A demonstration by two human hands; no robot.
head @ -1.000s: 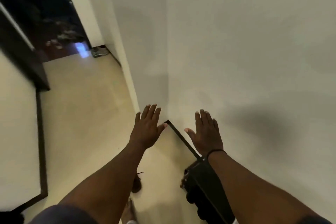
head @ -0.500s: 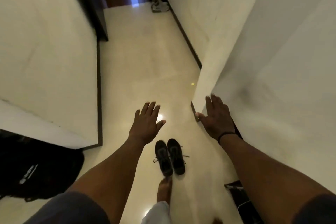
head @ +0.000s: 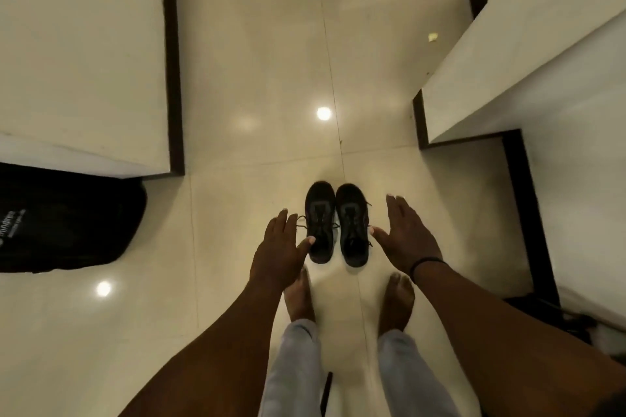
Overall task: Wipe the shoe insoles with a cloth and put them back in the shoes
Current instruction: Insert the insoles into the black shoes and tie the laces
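Tile floor (head: 257, 54) w/ black shoes (head: 335, 222), bag (head: 64, 220), bare feet (head: 349, 298).

One head-worn camera looks steeply down from standing height at the floor (head: 257, 44); the shoes (head: 335, 223) lie toward 12 o'clock, just beyond the bare feet (head: 299, 294).

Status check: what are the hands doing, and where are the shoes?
Left hand and right hand open, empty. Black shoes side by side on floor, untouched. No cloth in view. Nothing in the way.
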